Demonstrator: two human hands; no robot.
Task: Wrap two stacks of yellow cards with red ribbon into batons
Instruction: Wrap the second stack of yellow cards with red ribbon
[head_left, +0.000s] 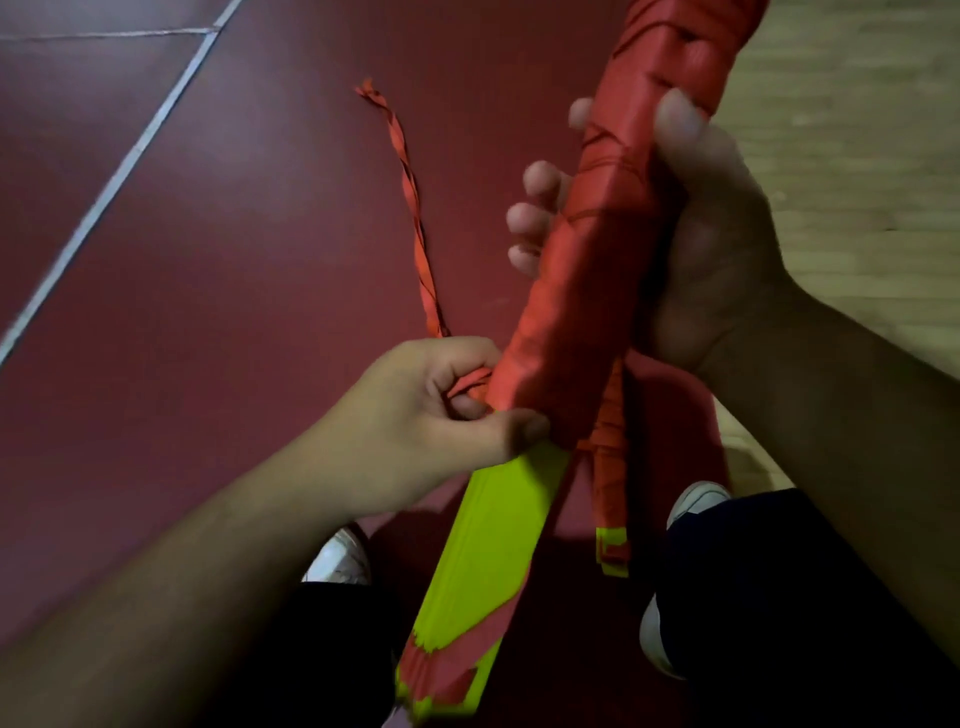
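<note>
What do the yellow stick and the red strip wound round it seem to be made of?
Yellow stack: probably matte card or paper; fine lines suggest layered sheets. Red ribbon: perhaps thin paper or plastic tape with a faint sheen; its loose tail twists, creases and frays at the end.

Dim, flat indoor light, no glare. Soft throughout; motion blur smears the right hand (711, 249) and the red-ribbon-wrapped baton (597, 249). Dark trousers (779, 597) crush to black.
</note>
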